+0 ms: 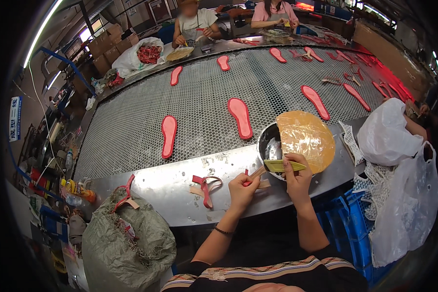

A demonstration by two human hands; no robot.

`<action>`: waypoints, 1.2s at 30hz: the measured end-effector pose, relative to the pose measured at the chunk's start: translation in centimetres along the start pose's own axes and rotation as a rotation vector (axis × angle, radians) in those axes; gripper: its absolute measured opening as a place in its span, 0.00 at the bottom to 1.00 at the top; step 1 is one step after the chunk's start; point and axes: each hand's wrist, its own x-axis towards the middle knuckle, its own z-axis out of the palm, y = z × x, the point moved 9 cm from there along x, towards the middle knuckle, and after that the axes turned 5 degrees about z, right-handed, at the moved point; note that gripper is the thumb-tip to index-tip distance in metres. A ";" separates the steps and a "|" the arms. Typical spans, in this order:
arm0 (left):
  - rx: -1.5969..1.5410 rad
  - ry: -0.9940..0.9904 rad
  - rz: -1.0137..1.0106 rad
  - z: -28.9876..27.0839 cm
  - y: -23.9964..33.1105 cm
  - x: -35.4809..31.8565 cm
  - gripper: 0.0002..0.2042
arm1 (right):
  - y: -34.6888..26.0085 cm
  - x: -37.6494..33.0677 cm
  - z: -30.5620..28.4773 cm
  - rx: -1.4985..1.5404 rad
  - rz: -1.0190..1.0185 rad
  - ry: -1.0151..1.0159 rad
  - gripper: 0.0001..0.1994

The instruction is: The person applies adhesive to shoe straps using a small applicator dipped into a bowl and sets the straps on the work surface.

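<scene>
My left hand (242, 192) is closed around a red and tan sandal strap (264, 184) at the near metal ledge. My right hand (297, 179) grips a flat yellow-green brush (292, 166), its head close to the strap; whether they touch I cannot tell. Just beyond stands a round metal bowl (261, 146), partly covered by a tan-orange disc (310, 138) with a shiny film. Another red and tan strap (207, 192) lies left of my left hand. Red-rimmed pink insoles, including a near one (240, 118) and one farther left (169, 136), lie on the mesh conveyor (131, 112).
A grey-green sack (136, 243) with a red strap on top stands at the near left. White plastic bags (404, 199) and a blue crate (343, 228) are at the right. Across the conveyor, two people work, beside a white sack (129, 61) of red straps.
</scene>
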 end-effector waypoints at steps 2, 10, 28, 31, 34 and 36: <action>-0.080 -0.020 -0.048 0.2 -0.1 0.0 0.13 | 0.0 0.1 0.1 0.003 -0.026 0.021 0.05; -0.056 -0.035 -0.124 0.8 -0.9 0.3 0.14 | -1.9 0.1 1.6 -0.189 -0.199 -0.056 0.04; -0.099 0.280 0.529 -3.2 14.4 -0.8 0.10 | 1.3 -0.3 -3.7 -0.061 -0.033 0.055 0.03; -0.115 0.250 0.815 0.1 21.5 2.8 0.10 | 1.7 -1.2 -4.3 0.008 -0.023 0.019 0.03; 0.038 0.068 0.888 6.9 22.7 10.8 0.10 | -1.9 -1.7 -4.1 -0.175 -0.221 -0.005 0.04; -0.028 -0.048 0.801 9.7 18.2 14.6 0.11 | -1.4 -2.4 -4.2 -0.094 -0.154 -0.006 0.04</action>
